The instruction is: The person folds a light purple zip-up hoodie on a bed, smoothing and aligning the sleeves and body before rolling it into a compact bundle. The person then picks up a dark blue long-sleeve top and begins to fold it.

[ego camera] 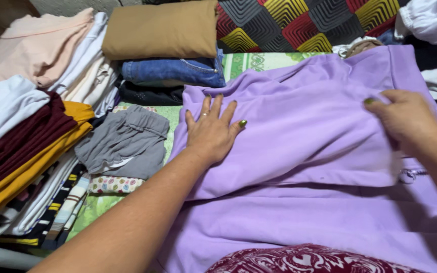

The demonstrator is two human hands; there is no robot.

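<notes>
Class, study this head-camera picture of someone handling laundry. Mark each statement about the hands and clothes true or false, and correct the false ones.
1. The left hand lies flat on the lilac garment. True.
2. The right hand holds the folded jeans. False: it grips a fold of the lilac garment.
3. A tan folded cloth sits on top of the jeans. True.
4. The grey shorts lie to the right of the lilac garment. False: they lie to its left.

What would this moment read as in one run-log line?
left hand: flat, open on lilac garment | right hand: pinching folded edge of it | left: grey shorts, stacked folded clothes
</notes>
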